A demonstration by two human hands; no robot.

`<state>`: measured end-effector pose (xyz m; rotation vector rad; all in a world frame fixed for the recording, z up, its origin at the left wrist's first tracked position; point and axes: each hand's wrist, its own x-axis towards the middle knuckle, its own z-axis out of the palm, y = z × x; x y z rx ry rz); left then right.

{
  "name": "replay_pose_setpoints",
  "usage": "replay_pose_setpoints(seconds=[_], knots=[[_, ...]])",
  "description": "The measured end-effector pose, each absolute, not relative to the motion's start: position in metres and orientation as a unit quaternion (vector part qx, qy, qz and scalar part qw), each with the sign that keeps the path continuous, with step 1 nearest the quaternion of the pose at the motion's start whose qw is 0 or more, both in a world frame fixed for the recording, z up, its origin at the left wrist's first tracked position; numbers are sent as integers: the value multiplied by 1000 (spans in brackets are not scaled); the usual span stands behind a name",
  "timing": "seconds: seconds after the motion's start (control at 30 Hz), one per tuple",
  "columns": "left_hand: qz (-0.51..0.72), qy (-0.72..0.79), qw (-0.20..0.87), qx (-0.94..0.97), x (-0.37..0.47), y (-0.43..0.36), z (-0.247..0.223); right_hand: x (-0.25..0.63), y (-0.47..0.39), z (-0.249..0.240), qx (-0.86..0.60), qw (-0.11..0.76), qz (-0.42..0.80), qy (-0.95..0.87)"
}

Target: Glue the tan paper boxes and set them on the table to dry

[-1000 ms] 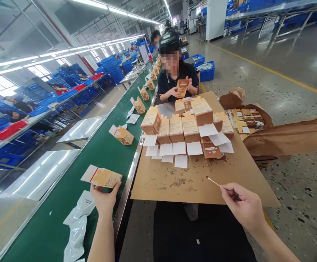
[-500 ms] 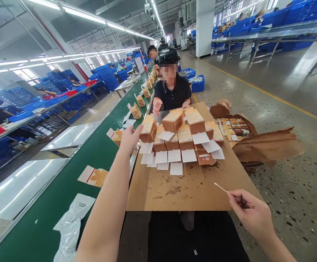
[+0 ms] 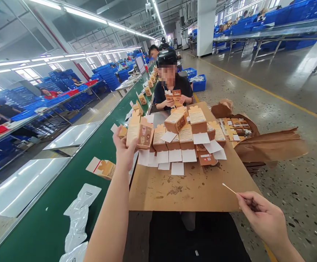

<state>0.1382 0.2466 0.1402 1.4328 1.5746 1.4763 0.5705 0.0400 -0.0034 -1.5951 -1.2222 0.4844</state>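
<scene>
My left hand (image 3: 126, 151) grips a small brown cardboard box (image 3: 145, 135) with printed figures on its side, raised at the left edge of the table beside the green belt. Between the thumb and fingers of my right hand (image 3: 262, 214) is a cotton swab (image 3: 229, 188), its white tip pointing up and left over the table's near right corner. A pile of similar open boxes (image 3: 186, 136), with white flaps hanging toward me, covers the far half of the cardboard-topped table (image 3: 169, 193). Across the pile, a co-worker (image 3: 172, 89) holds a flattened carton (image 3: 174, 96) in both hands.
On the green conveyor belt (image 3: 46, 222) at my left lie an open box (image 3: 101, 168) and white plastic pouches (image 3: 78, 214). Further along it stands a row of boxes. Torn brown paper around a stack of flat cartons (image 3: 233, 129) sits right of the table.
My left hand has taken hold of a box and drawn it off the pile, tilting it. My right hand has shifted slightly right and down with the swab. The co-worker now holds a flat carton.
</scene>
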Motion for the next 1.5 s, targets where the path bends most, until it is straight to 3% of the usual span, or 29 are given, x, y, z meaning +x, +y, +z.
replay_pose_setpoints(seconds=[0.13, 0.3, 0.83, 1.13, 1.5], knots=[[608, 506, 451, 412, 130, 177, 122, 570, 43, -2, -665, 504, 205, -512], [595, 456, 564, 347, 140, 107, 99, 572, 48, 0, -661, 490, 223, -523], [648, 456, 474, 383, 182, 90, 96, 572, 44, 20, -661, 505, 226, -507], [613, 544, 480, 314, 128, 66, 82, 583, 60, 32, -685, 505, 157, -502], [555, 597, 496, 299, 128, 63, 23, 582, 132, 36, -668, 396, 173, -606]])
